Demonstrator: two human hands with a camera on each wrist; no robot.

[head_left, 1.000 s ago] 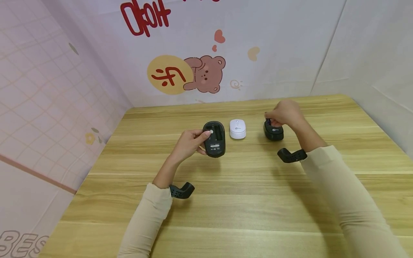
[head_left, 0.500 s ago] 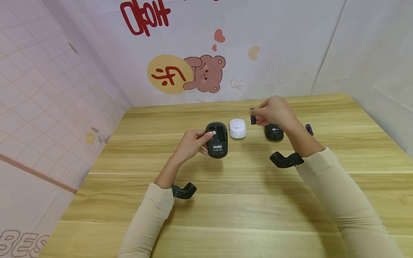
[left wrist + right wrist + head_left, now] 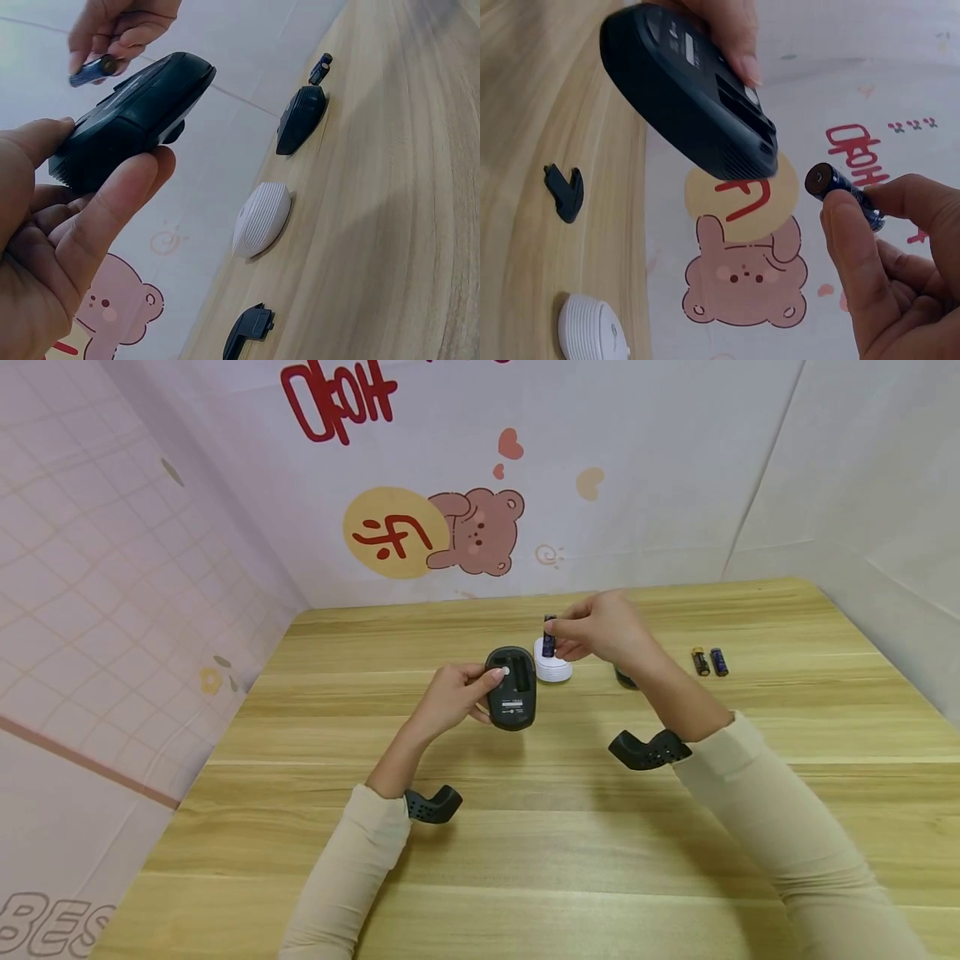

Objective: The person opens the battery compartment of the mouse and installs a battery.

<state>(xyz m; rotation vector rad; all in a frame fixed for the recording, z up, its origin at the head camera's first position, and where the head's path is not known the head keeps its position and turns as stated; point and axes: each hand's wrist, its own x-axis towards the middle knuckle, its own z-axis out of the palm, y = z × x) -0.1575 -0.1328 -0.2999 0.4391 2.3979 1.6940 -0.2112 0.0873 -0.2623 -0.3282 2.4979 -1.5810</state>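
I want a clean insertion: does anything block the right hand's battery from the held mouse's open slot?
Nothing visible does: the right wrist view shows open space between battery and slot. The left hand has its thumb beside the slot, not over it.

Light wood-grain desk (image 3: 525, 860). On it, white mouse (image 3: 553, 672) between black mouse (image 3: 302, 120) and small black cover (image 3: 570, 202). Two batteries (image 3: 719, 662) side by side, toward right edge.

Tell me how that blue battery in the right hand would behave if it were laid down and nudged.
The battery would probably roll, since its body is a cylinder. It seems stiff, showing no bend between the fingers of the right hand. Looking smooth and shiny, it may also be slightly slippery.
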